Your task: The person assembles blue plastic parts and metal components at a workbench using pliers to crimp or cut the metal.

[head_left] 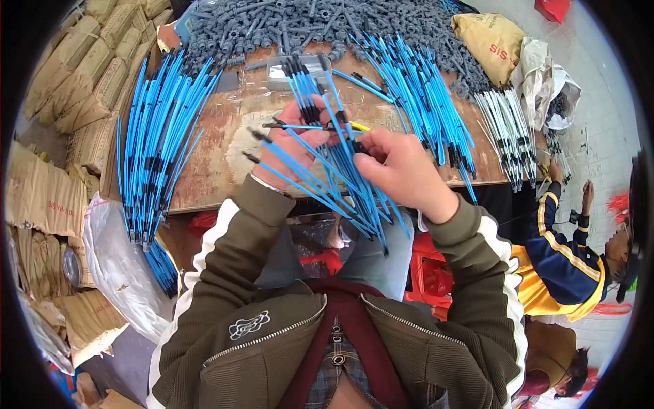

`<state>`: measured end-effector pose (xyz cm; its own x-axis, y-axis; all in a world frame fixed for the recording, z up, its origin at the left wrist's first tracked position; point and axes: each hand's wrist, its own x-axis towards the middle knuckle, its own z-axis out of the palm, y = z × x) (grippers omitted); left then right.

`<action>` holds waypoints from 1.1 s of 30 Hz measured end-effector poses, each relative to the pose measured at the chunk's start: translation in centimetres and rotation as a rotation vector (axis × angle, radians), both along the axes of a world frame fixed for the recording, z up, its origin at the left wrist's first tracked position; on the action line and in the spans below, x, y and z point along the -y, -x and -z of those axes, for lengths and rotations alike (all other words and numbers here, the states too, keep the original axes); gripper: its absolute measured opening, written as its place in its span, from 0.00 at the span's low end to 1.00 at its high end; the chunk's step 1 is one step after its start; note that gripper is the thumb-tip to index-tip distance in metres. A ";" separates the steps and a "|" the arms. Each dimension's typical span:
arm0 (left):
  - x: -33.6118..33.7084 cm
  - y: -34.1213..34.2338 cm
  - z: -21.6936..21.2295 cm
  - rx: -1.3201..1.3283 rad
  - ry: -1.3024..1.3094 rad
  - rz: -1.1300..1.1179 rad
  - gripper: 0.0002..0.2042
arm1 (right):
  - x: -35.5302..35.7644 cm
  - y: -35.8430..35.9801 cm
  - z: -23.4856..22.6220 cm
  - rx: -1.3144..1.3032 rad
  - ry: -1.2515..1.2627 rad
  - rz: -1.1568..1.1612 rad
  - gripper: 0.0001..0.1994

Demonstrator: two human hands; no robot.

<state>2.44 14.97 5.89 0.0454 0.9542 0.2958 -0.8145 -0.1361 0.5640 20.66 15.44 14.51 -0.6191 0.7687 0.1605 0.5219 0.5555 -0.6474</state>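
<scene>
My left hand (305, 155) is closed around a bundle of thin blue rods (351, 184) with black end fittings. The rods fan out below it toward my lap, and other black ends stick up past its fingers. My right hand (405, 167) pinches a black fitting (357, 146) at the bundle's right side, thumb against index finger. One blue rod (303, 127) lies crosswise over the bundle by my left fingers, and a short yellow piece (360, 127) shows between the hands. What my curled left fingers cover is hidden.
Grey plastic fittings (320, 24) are heaped along the far side of the worn wooden table (238, 129). Blue rods (160, 123) lie at left, more rods (429, 88) at right, and white rods (507, 133) farther right. Brown sacks (68, 61) are stacked at left. A co-worker (572, 238) sits at right.
</scene>
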 end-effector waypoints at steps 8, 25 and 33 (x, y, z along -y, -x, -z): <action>0.3 -0.3 0.2 -0.057 -0.041 0.028 0.19 | 1.5 0.4 1.0 0.011 -0.167 -0.012 0.08; -0.1 0.6 0.6 -0.038 0.043 0.206 0.15 | -0.1 1.1 3.9 -0.266 -0.405 0.050 0.08; 1.6 -1.7 -0.7 -0.154 0.219 -0.061 0.14 | 1.9 3.1 0.6 -0.051 -0.717 0.100 0.06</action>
<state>4.16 13.33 6.60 0.0149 0.9970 0.0760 -0.7107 -0.0429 0.7022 17.57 13.57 13.90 -0.5301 0.5162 0.6727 0.5712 0.8037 -0.1666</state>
